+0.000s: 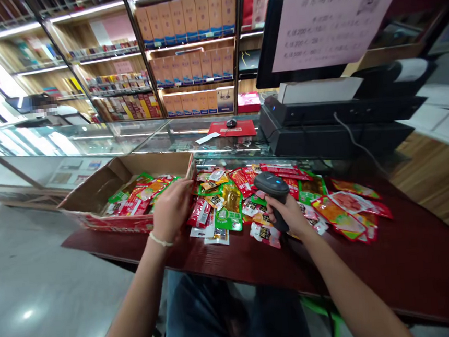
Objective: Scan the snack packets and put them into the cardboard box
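Observation:
My right hand (287,213) is wrapped round the handle of a dark barcode scanner (272,184), which has a small blue light on top. Under and around it lie several snack packets (228,207) in red, green and white. At the right corner of an open cardboard box (109,220), my left hand (173,207) has its fingers curled; what they hold, if anything, is hidden behind the hand. More red and green packets (144,194) lie inside the box. To the right of the scanner, a pile of orange and red packets (341,216) rests on the table.
The dark red table (413,257) adjoins a glass counter (127,137). A mouse (231,123) sits on a red mat (244,129). Behind stand a monitor with a pink notice (333,22), a black cash drawer unit (335,132) with a cable, and shelves of boxes (188,19). A person (52,110) is at far left.

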Tool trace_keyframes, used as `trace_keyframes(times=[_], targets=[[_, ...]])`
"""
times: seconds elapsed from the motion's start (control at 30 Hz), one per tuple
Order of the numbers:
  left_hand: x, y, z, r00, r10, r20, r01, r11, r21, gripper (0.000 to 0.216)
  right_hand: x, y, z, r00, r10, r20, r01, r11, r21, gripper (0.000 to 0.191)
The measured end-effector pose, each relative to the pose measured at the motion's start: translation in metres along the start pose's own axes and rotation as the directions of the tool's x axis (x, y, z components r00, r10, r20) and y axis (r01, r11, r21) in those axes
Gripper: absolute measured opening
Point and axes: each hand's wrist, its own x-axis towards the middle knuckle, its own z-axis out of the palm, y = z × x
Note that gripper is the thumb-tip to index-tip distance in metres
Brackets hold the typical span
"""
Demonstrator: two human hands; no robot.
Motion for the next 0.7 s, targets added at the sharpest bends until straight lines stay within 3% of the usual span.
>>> trace_keyframes(times=[0.13,0.23,0.37,0.53,0.7], targets=[[-0.002,0.031,0.058,0.985,0.095,0.142,-0.064,0.975,-0.211,0.028,0.001,-0.001,-0.001,1.000,-0.001,-0.003,0.001,1.000,-0.006,0.037],[0.004,0.037,0.105,0.960,0.040,0.279,0.001,0.989,-0.145,0.027,0.002,-0.001,-0.004,1.000,-0.015,-0.006,0.015,1.000,-0.001,0.037],[0.011,0.041,0.149,0.929,0.003,0.371,-0.010,1.000,0.017,0.047,0.002,-0.004,-0.007,0.999,-0.035,-0.018,0.034,0.999,-0.024,0.039],[0.008,0.048,0.169,0.927,-0.010,0.374,-0.037,0.992,0.120,0.066,0.002,-0.006,-0.007,0.999,-0.033,-0.011,0.032,0.999,-0.024,0.042],[0.008,0.039,0.165,0.895,-0.054,0.443,0.008,0.995,0.103,0.049,0.004,-0.004,-0.007,1.000,-0.013,-0.024,0.014,0.999,0.035,0.039]])
